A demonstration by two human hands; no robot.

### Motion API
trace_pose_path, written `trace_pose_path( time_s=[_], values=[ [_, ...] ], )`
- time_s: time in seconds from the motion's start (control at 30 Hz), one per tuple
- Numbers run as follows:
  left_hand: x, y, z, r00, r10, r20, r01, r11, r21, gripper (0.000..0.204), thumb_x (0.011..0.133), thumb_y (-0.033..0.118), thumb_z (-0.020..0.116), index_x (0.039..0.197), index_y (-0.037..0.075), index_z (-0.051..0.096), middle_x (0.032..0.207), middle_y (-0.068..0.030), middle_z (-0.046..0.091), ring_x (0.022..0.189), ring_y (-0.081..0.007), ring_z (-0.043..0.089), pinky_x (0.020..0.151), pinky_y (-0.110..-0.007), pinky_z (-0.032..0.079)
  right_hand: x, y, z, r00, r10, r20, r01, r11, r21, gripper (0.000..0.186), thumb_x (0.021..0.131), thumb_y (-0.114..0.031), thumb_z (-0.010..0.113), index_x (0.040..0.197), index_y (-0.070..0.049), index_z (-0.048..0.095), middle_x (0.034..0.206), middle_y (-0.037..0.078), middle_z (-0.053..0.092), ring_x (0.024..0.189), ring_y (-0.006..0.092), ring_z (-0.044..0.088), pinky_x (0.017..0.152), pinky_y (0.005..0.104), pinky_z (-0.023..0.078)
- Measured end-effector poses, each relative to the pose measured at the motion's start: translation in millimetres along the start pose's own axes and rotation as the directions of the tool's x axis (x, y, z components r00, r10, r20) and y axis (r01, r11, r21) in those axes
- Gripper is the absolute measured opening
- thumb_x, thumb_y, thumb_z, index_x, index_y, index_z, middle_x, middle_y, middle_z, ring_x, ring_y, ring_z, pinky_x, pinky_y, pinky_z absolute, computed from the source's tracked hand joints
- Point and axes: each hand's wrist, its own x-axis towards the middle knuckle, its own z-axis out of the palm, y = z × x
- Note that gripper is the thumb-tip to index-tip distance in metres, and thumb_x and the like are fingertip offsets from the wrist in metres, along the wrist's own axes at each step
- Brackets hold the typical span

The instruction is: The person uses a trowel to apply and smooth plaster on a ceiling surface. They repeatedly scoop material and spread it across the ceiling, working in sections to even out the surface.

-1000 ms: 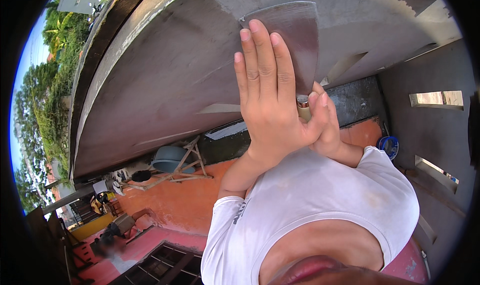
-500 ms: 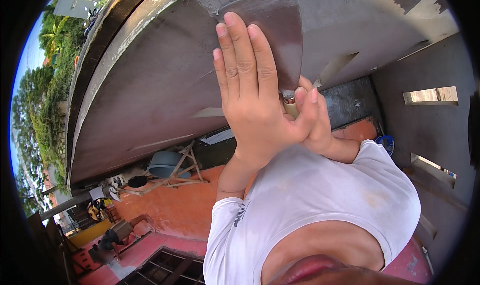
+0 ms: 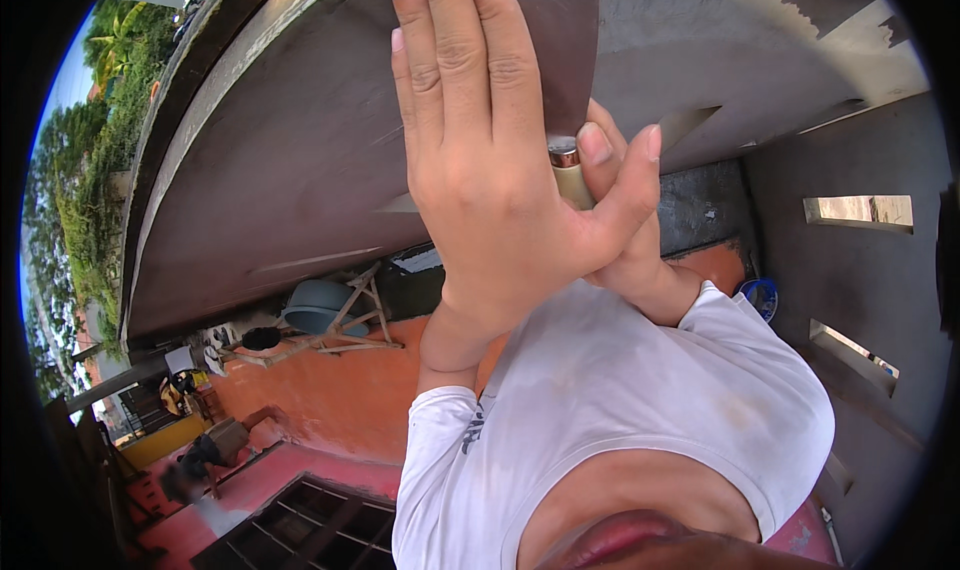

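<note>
My right hand (image 3: 600,158) is closed round the pale handle (image 3: 571,178) of a wide putty knife, partly hidden behind my left hand. The putty knife's broad, dark metal blade (image 3: 568,40) points up against the grey wall (image 3: 290,170), its top end out of view. My left hand (image 3: 490,180) lies flat along the left part of the blade, fingers straight and slightly apart. Its thumb sticks out to the right, across the front of my right hand.
Right of me stands a grey wall with slot openings (image 3: 860,213). A blue bucket (image 3: 760,298) is by the corner. Leftward are a wooden trestle (image 3: 350,320), a grey-blue basin (image 3: 320,307) and an orange wall (image 3: 320,390). A person (image 3: 205,455) is farther off at lower left.
Both hands and the putty knife have moved up in the view and look larger. The blade's top edge, seen before, is now out of the picture.
</note>
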Motion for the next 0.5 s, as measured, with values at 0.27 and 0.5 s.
trace_pose_path(
  time_s=[0.27, 0.5],
  values=[
    [-7.5, 20.4, -11.7, 0.965, -0.214, 0.148, 0.22, 0.975, -0.025, 0.096, 0.07, 0.036, 0.07, 0.145, -0.011, 0.036, 0.154, -0.0319, 0.028, 0.145, -0.0446, 0.027, 0.112, -0.055, 0.029, -15.1, -0.7, -0.8, 0.993, 0.042, -0.114, -0.052, 0.995, -0.087, 0.054, 0.107, -0.035, 0.038, 0.148, 0.0, 0.031, 0.08, 0.0, 0.056, 0.061, 0.004, 0.048, 0.051, 0.0203, 0.037],
    [-12.7, 23.3, -10.0, 0.96, -0.233, 0.157, 0.239, 0.971, -0.02, 0.097, 0.069, 0.037, 0.07, 0.146, -0.011, 0.035, 0.153, -0.0326, 0.028, 0.144, -0.0453, 0.027, 0.111, -0.056, 0.03, -21.2, -2.5, -6.3, 0.994, 0.076, -0.081, -0.091, 0.974, -0.205, 0.049, 0.107, -0.036, 0.029, 0.141, -0.002, 0.039, 0.119, 0.007, 0.059, 0.093, 0.0097, 0.06, 0.076, 0.0242, 0.047]
  ],
)
